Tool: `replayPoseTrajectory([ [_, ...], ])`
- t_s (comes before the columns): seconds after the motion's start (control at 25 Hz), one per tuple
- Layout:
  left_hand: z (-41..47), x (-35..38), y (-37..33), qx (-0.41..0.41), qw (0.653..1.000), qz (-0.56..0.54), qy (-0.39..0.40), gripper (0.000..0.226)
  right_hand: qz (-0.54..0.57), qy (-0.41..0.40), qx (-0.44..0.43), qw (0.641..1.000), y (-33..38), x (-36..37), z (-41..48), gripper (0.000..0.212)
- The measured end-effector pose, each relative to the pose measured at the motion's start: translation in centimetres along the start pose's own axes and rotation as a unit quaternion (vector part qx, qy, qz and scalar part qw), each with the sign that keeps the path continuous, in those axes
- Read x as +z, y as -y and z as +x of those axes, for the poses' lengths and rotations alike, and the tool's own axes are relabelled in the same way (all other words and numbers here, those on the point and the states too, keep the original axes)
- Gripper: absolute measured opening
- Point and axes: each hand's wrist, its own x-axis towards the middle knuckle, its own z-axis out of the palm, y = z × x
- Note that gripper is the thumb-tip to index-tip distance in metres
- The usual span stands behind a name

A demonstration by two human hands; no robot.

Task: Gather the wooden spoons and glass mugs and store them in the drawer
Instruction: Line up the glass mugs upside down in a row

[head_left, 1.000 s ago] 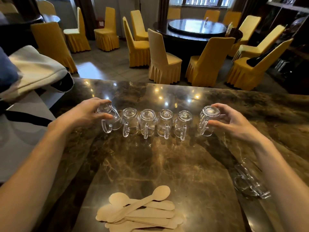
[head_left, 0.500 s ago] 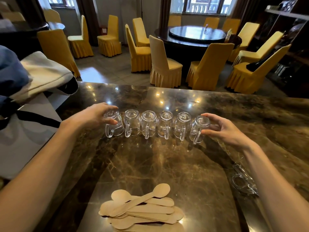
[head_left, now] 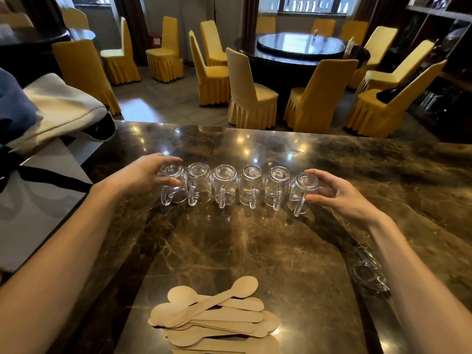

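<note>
Several clear glass mugs stand upside down in a tight row on the dark marble counter point(head_left: 255, 246), handles toward me. My left hand point(head_left: 143, 175) grips the leftmost mug point(head_left: 173, 183) from the left side. My right hand point(head_left: 342, 194) holds the rightmost mug point(head_left: 301, 192), which tilts slightly against its neighbour. The middle mugs point(head_left: 226, 183) stand untouched between them. A pile of flat wooden spoons point(head_left: 217, 315) lies near the counter's front edge. No drawer is in view.
More clear glassware point(head_left: 367, 272) lies under my right forearm at the counter's right. A grey bag point(head_left: 58, 108) and blue cloth sit at the far left. Beyond the counter stand yellow-covered chairs point(head_left: 250, 95) and a round dark table point(head_left: 301, 47).
My two hands have pushed the end mugs inward, closing the gaps, so the row is now packed tight. The rightmost mug moved left against its neighbour.
</note>
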Motion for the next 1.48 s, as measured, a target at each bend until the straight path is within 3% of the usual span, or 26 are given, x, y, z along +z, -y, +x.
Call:
replayPoseTrajectory([
  [0.28,-0.8,0.7,0.3,-0.005,1.0,-0.007,-0.023,0.07,-0.027,-0.023,0.01,0.999,0.3,0.3,-0.4,0.077],
  [0.36,-1.3,1.5,-0.1,0.005,0.996,-0.009,-0.087,0.068,-0.05,-0.054,0.005,0.997,0.8,0.3,-0.7,0.078],
  [0.48,-2.9,3.1,-1.5,0.085,0.973,0.013,-0.216,0.054,-0.097,-0.105,-0.015,0.99,1.7,0.5,-1.4,0.07],
  [0.56,-4.0,4.2,-2.5,0.152,0.96,0.008,-0.234,0.046,-0.12,-0.124,-0.024,0.985,2.1,0.6,-2.0,0.065],
  [0.76,-4.6,8.8,-5.3,0.304,0.947,0.042,-0.09,0.043,-0.184,-0.138,0.006,0.973,1.9,1.5,-5.3,0.061],
  [0.92,-3.6,11.7,-5.1,0.313,0.949,0.042,0.017,0.047,-0.267,-0.192,0.017,0.944,0.9,1.9,-9.6,0.061],
  [1.32,-2.9,14.4,-6.0,0.344,0.939,0.015,0.016,0.055,-0.31,-0.311,0.091,0.894,-3.8,1.0,-17.5,0.065],
  [1.48,-3.2,15.0,-5.8,0.337,0.941,0.008,0.012,0.05,-0.251,-0.369,0.095,0.89,-4.8,3.0,-17.5,0.065],
])
